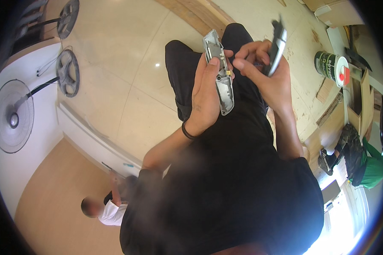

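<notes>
My left hand [205, 95] is wrapped round one half of a utility knife's metal body [225, 97], its hollow inner side facing up. The thumb presses on the middle of that half, and a small yellow piece shows near the fingers. My right hand [273, 83], just to the right, grips the other half of the knife body [279, 47], a silver and black shell tilted upright. The two halves are apart, held over my lap. Whether a small part sits between my right thumb and fingers, I cannot make out.
Wooden planks [195, 16] lie on the tiled floor beyond my knees. To the right stands a green and white bucket [331, 69] with a red cap, near cardboard boxes [338, 12]. A standing fan [13, 117] is at left. One person [112, 211] is at lower left, another [370, 168] at right.
</notes>
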The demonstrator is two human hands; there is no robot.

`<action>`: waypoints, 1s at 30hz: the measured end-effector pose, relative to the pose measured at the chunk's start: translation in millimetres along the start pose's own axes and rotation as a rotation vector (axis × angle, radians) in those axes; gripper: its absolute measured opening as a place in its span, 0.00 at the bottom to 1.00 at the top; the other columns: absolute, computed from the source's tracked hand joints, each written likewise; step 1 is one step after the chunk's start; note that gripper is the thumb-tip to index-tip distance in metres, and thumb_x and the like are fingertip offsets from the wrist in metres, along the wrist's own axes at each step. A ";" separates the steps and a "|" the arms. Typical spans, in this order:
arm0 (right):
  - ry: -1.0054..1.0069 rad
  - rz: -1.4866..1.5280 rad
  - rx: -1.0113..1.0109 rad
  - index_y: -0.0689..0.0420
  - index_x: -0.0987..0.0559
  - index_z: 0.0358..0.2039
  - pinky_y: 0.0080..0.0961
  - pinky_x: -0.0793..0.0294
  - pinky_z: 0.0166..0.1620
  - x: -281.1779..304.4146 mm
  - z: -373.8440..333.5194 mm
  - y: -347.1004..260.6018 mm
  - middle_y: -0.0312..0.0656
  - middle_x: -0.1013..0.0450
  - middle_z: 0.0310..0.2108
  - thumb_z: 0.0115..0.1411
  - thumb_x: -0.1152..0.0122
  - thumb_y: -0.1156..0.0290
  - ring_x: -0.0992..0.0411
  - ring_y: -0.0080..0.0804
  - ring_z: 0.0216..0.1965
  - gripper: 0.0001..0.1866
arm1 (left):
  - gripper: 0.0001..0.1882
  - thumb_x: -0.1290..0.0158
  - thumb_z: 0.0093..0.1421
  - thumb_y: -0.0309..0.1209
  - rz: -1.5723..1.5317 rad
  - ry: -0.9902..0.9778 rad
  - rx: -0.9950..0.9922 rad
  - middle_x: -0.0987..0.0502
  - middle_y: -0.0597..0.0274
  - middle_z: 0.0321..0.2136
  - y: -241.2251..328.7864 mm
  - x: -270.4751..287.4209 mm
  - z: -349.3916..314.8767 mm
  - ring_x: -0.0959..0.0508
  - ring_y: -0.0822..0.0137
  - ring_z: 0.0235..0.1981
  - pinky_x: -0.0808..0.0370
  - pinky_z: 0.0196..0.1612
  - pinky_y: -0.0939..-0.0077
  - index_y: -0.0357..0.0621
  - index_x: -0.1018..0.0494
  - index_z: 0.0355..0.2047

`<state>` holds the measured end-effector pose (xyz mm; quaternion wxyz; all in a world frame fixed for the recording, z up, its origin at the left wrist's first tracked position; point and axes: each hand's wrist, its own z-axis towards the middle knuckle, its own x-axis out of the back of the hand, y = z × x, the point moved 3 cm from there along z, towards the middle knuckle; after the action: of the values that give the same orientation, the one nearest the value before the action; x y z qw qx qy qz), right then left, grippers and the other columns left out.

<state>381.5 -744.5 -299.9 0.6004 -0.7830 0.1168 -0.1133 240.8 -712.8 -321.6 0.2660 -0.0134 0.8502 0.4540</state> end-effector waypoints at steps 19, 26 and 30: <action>0.073 0.268 0.064 0.60 0.32 0.30 0.19 0.23 0.39 -7.9 -12.9 7.3 0.47 0.22 0.40 0.55 0.36 0.86 0.24 0.24 0.38 0.13 | 0.23 0.62 0.73 0.43 0.023 0.018 -0.084 0.26 0.59 0.46 -4.6 -11.2 1.0 0.28 0.72 0.45 0.32 0.51 0.77 0.37 0.32 0.54; 0.049 0.151 0.020 0.54 0.40 0.26 0.15 0.27 0.36 -7.3 -14.5 2.5 0.47 0.24 0.41 0.56 0.38 0.88 0.26 0.20 0.36 0.19 | 0.23 0.62 0.73 0.43 0.039 0.011 -0.087 0.25 0.60 0.44 -5.7 -10.1 2.1 0.27 0.73 0.42 0.30 0.47 0.78 0.36 0.31 0.53; 0.022 0.063 0.002 0.54 0.39 0.26 0.13 0.29 0.34 -6.1 -15.5 0.9 0.44 0.25 0.40 0.55 0.38 0.87 0.27 0.19 0.36 0.18 | 0.23 0.64 0.72 0.42 0.049 0.010 -0.069 0.26 0.54 0.45 -7.0 -9.4 1.8 0.24 0.66 0.45 0.27 0.51 0.70 0.34 0.33 0.54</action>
<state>370.8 -757.0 -297.1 0.6031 -0.7770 0.1477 -0.1031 251.5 -717.6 -323.4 0.2498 -0.0041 0.8355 0.4894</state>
